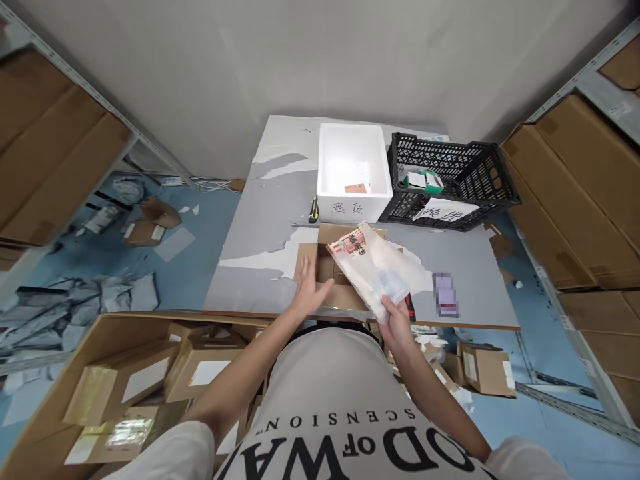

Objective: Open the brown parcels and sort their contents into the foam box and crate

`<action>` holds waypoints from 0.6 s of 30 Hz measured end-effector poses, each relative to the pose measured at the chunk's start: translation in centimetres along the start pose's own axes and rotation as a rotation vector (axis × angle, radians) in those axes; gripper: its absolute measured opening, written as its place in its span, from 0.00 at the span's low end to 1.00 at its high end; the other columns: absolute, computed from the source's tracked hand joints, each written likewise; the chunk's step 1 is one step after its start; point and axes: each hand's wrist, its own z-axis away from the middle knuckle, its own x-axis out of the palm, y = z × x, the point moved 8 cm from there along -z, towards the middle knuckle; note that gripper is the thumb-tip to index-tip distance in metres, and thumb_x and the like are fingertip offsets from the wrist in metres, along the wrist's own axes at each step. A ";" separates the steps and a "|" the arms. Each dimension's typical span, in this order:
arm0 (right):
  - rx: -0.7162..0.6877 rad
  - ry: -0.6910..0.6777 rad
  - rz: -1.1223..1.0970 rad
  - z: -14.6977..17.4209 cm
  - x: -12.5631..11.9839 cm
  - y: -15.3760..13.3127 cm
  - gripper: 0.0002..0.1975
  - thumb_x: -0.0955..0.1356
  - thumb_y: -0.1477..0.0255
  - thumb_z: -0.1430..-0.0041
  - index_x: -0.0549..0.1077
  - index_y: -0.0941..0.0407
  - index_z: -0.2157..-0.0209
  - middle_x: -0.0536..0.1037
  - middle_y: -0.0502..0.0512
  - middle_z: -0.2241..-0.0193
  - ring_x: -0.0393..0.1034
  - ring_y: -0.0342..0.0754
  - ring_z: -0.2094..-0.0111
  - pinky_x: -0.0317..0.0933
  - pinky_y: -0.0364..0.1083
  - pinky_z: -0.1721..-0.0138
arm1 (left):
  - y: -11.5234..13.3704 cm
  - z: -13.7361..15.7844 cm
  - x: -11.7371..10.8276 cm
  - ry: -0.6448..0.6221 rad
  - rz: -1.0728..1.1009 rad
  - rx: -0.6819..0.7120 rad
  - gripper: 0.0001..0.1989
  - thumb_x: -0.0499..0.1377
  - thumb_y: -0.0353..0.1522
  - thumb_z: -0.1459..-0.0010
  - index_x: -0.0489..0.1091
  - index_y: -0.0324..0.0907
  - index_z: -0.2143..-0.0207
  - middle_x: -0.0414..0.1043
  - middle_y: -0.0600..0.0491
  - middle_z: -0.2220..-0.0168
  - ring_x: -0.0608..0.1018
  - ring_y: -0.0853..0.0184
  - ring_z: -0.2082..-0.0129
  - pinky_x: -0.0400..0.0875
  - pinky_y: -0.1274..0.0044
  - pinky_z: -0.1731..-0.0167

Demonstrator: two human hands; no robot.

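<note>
An open cardboard box (343, 298) sits near the front edge of the table, its flaps folded outward. My left hand (309, 291) rests on the box's left side, fingers spread and holding nothing. In my right hand (395, 319) is a white plastic packet (383, 263) with a red and yellow printed end. The fingers pinch its lower corner, and the packet is tilted over the right part of the box, hiding some of it. A small clear wrap or pouch (391, 285) shows on the packet close to my fingers.
Behind the box stand a white foam bin (356, 208) and a black plastic crate (450, 157) with small boxes inside. A yellow and black box cutter (313, 211) lies left of the bin. A blurred purple item (445, 294) lies at right. A large carton (113, 323) of parcels is front left.
</note>
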 end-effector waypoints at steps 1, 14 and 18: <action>-0.014 -0.019 -0.010 0.0 1.0 -0.2 0.28 0.73 0.71 0.52 0.68 0.49 0.48 0.76 0.51 0.51 0.72 0.48 0.51 0.64 0.53 0.46 | 1.6 0.6 0.4 -0.017 0.151 0.058 0.47 0.60 0.49 0.48 0.43 0.42 0.34 0.36 0.40 0.31 0.41 0.52 0.32 0.40 0.57 0.36; -0.027 -0.387 0.321 -0.1 2.3 0.6 0.32 0.74 0.59 0.56 0.67 0.50 0.49 0.74 0.58 0.49 0.69 0.54 0.48 0.66 0.55 0.51 | 3.7 1.7 -0.6 0.403 0.988 -0.211 0.33 0.70 0.39 0.57 0.66 0.42 0.49 0.74 0.45 0.52 0.78 0.61 0.56 0.72 0.70 0.55; -0.256 -0.160 0.690 -2.1 -2.3 -5.6 0.20 0.66 0.56 0.46 0.73 0.51 0.54 0.75 0.59 0.53 0.71 0.53 0.53 0.68 0.52 0.57 | 2.7 2.2 -1.1 0.352 0.970 -0.215 0.33 0.70 0.40 0.57 0.67 0.41 0.49 0.75 0.45 0.52 0.76 0.58 0.51 0.70 0.69 0.51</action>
